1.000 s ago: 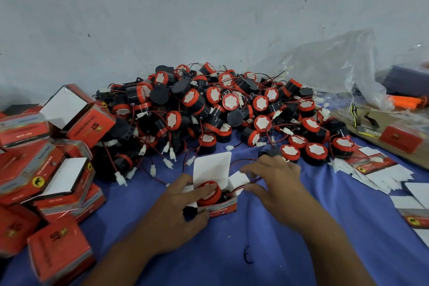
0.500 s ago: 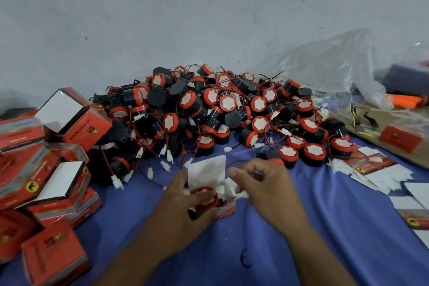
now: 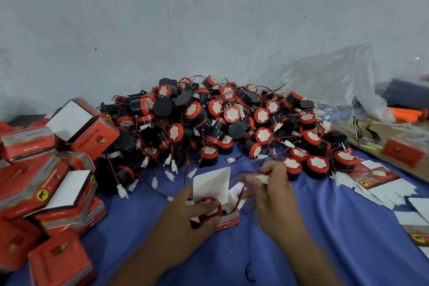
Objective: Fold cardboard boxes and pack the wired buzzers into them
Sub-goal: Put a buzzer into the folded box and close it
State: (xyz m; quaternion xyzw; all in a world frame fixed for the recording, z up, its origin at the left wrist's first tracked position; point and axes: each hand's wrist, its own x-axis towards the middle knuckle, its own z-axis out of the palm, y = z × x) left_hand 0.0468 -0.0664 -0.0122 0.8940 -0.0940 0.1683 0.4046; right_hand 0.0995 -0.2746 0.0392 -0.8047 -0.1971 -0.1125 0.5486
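Observation:
A small red cardboard box [image 3: 228, 219] stands open on the blue cloth, its white lid flap [image 3: 212, 183] raised. Inside it sits a red and black buzzer [image 3: 209, 204]. My left hand [image 3: 183, 227] grips the box from the left, with the thumb pressing on the buzzer's top. My right hand [image 3: 276, 195] pinches the buzzer's red wire and its white connector [image 3: 262, 178] just above the box's right side. Behind lies a big heap of wired buzzers [image 3: 220, 121].
Folded red boxes [image 3: 44, 183] pile up at the left, some with open white flaps. Flat unfolded box blanks [image 3: 383, 184] lie at the right. A clear plastic bag [image 3: 336, 76] and a brown carton [image 3: 394, 139] sit at the far right. A grey wall stands behind.
My right hand has lifted from the box's right side and drawn the wire and white connector up. My left hand stays on the box and buzzer.

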